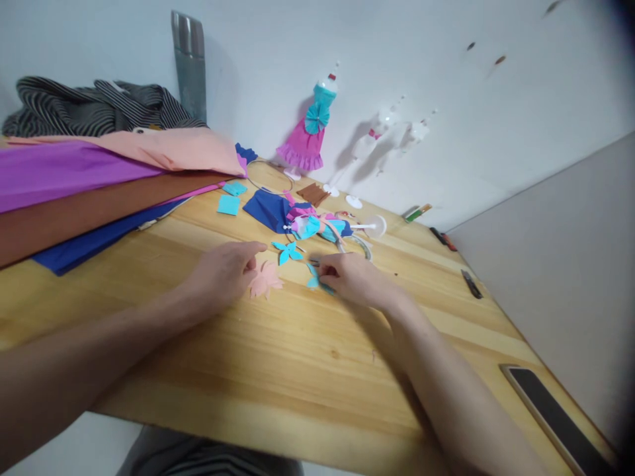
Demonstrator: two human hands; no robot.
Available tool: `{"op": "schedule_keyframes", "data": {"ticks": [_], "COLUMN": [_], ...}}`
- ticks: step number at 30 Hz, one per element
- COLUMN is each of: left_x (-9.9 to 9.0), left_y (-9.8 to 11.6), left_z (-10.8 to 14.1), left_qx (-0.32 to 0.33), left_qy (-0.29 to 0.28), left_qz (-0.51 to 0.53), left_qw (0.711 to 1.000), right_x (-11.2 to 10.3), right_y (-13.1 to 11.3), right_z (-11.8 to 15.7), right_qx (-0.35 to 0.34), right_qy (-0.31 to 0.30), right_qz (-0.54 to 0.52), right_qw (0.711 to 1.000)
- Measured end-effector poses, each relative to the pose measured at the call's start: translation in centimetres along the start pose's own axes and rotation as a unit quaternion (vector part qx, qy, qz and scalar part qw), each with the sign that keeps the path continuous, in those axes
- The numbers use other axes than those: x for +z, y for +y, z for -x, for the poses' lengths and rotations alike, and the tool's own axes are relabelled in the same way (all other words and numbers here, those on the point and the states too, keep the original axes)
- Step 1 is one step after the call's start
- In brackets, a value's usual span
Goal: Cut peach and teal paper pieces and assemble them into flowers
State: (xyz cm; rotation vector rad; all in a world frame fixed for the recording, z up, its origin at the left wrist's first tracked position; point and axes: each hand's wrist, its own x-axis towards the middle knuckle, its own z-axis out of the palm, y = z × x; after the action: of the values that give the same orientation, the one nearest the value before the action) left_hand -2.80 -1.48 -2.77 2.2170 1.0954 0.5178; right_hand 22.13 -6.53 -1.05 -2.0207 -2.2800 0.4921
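My left hand (225, 270) is closed at the left edge of a pale pink paper flower (266, 280), its thumb and fingers pinching a petal. My right hand (353, 277) pinches a light blue paper flower (313, 276); part of that flower is hidden behind the fingers. Between the hands, a little farther off, a second light blue paper flower (288, 252) lies flat on the wooden table (297, 357). Just behind it, a small mannequin (317, 227) dressed in coloured paper lies on its side.
Coloured paper sheets (99, 165) and striped cloth (94, 106) fill the back left. By the wall stand a dressed mannequin (312, 125) and two bare ones. A roll of tape (367, 248), a cutter knife (471, 284) and a phone (555, 416) lie to the right.
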Motion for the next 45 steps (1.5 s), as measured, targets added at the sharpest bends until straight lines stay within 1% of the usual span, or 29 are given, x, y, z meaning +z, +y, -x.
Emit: {"op": "schedule_keyframes", "data": {"ticks": [2, 4, 5, 7, 9, 11, 13, 15, 16, 18, 20, 21, 22, 24, 27, 29, 32, 35, 37, 39, 42, 45], "left_x": [0.2, 0.4, 0.4, 0.6, 0.7, 0.9, 1.1, 1.2, 1.3, 1.3, 1.1, 1.0, 1.0, 0.9, 1.2, 1.5, 1.7, 1.6, 1.5, 1.5, 1.5, 1.5], "left_y": [0.1, 0.1, 0.1, 0.1, -0.1, -0.3, -0.3, -0.1, 0.0, 0.4, 0.9, 1.1, 1.3, 1.5, 1.4, 1.2, 0.8, 0.7, 0.7, 0.7, 0.8, 0.7], "left_z": [0.0, 0.1, 0.1, 0.1, 0.1, 0.0, 0.1, 0.2, 0.3, 0.4, 0.6, 0.6, 0.6, 0.6, 0.6, 0.4, 0.2, 0.1, 0.0, 0.0, 0.0, -0.1], "left_qx": [-0.003, -0.007, -0.007, -0.001, 0.011, 0.026, 0.034, 0.040, 0.043, 0.055, 0.072, 0.079, 0.074, 0.052, 0.011, 0.005, 0.006, -0.004, -0.006, 0.003, 0.015, 0.018], "left_qy": [-0.012, 0.003, 0.017, 0.048, 0.076, 0.102, 0.108, 0.089, 0.072, 0.043, 0.031, 0.026, 0.018, -0.007, -0.027, -0.045, -0.079, -0.077, -0.077, -0.072, -0.063, -0.076], "left_qz": [0.021, 0.037, 0.044, 0.058, 0.071, 0.087, 0.114, 0.159, 0.184, 0.219, 0.219, 0.213, 0.213, 0.249, 0.337, 0.381, 0.417, 0.431, 0.433, 0.440, 0.450, 0.452], "left_qw": [1.000, 0.999, 0.999, 0.997, 0.995, 0.991, 0.987, 0.982, 0.979, 0.973, 0.973, 0.973, 0.974, 0.967, 0.941, 0.923, 0.905, 0.899, 0.898, 0.895, 0.890, 0.889], "right_x": [0.0, -0.1, -0.2, -0.3, -0.3, -0.2, 0.0, 0.2, 0.2, 0.2, 0.2, 0.3, 0.3, 0.5, 0.9, 1.2, 1.4, 1.7, 2.0, 2.4, 3.0, 3.4], "right_y": [0.2, 0.4, 0.4, 0.3, 0.0, -0.3, -0.3, -0.3, -0.2, -0.3, -0.7, -1.1, -1.5, -2.4, -3.6, -4.1, -4.7, -5.1, -5.4, -5.7, -5.9, -6.1], "right_z": [0.0, 0.0, 0.0, 0.1, 0.2, 0.2, 0.1, 0.0, 0.0, 0.0, 0.2, 0.3, 0.4, 0.6, 0.8, 0.9, 1.0, 1.0, 1.0, 0.9, 0.8, 0.8], "right_qx": [-0.021, -0.031, -0.028, -0.013, -0.002, -0.006, -0.015, -0.019, -0.024, -0.036, -0.037, -0.029, -0.019, -0.006, 0.002, 0.004, 0.007, 0.009, 0.013, 0.023, 0.046, 0.060], "right_qy": [-0.013, -0.018, -0.016, -0.011, -0.020, -0.038, -0.044, -0.038, -0.042, -0.059, -0.086, -0.099, -0.110, -0.129, -0.133, -0.131, -0.121, -0.099, -0.079, -0.053, -0.017, -0.014], "right_qz": [-0.076, -0.160, -0.184, -0.176, -0.125, -0.083, -0.079, -0.127, -0.172, -0.284, -0.375, -0.405, -0.426, -0.454, -0.479, -0.491, -0.496, -0.503, -0.522, -0.556, -0.614, -0.655], "right_qw": [0.997, 0.987, 0.982, 0.984, 0.992, 0.996, 0.996, 0.991, 0.984, 0.956, 0.922, 0.909, 0.898, 0.882, 0.868, 0.861, 0.860, 0.859, 0.849, 0.829, 0.787, 0.753]}}
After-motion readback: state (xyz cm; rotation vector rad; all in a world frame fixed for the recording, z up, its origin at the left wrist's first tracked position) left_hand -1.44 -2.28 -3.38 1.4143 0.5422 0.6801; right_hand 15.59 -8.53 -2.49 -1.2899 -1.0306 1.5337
